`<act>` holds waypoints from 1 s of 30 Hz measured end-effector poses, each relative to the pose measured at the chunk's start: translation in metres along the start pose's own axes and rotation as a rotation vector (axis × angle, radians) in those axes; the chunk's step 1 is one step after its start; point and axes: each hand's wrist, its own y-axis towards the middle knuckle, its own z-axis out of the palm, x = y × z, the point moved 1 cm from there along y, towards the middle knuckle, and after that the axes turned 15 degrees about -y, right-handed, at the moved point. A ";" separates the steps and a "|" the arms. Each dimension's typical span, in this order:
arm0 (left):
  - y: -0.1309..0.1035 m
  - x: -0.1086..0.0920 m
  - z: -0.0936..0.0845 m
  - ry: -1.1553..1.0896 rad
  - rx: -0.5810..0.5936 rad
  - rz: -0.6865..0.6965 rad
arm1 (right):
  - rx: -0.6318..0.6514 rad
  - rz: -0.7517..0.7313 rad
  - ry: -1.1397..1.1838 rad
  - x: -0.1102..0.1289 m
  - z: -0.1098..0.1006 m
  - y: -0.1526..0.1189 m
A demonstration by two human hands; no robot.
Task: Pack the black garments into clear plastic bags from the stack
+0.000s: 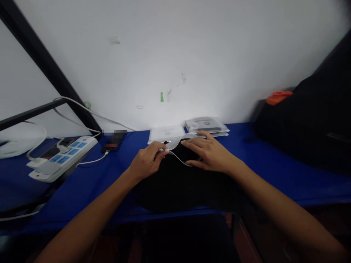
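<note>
A thin plastic pouch (175,143) with a pale, wavy rim is between my hands, its mouth gaping; the inside looks dark. My left hand (148,159) pinches the left corner of the rim between thumb and fingers. On the other side, my right hand (211,151) grips the pouch, fingers along the upper rim and thumb at the lower edge. Much of the pouch's body blends into the dark area below. Just behind my hands lie a flat white packet (166,132) and a small stack of printed packets (207,124).
A white power strip (82,143) with blue sockets and plugged-in cables lies left on the blue table (109,182). Near it is a dark, pixelated device (115,140) with a white cable. A large black bag (307,124) with an orange piece (279,97) stands right. Behind is a white wall (192,54).
</note>
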 end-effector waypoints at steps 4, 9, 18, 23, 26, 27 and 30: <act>0.000 -0.001 0.002 0.007 0.009 0.037 | 0.050 0.042 -0.118 0.002 0.002 0.001; 0.000 -0.004 0.001 -0.008 0.005 0.064 | 0.069 0.053 -0.211 0.001 0.005 0.000; 0.009 -0.006 -0.012 0.049 -0.159 0.173 | -0.294 0.144 0.166 -0.008 -0.004 -0.007; 0.011 0.009 -0.018 0.159 -0.278 0.200 | -0.579 0.295 0.264 -0.013 -0.004 -0.014; 0.009 0.030 -0.022 0.219 -0.277 0.105 | -0.559 0.317 0.282 -0.020 -0.001 -0.016; 0.008 0.040 -0.023 0.224 -0.256 0.069 | -0.514 0.295 0.284 -0.023 0.001 -0.016; 0.002 0.071 -0.025 0.203 -0.137 -0.050 | -0.299 0.150 0.310 -0.028 0.006 -0.013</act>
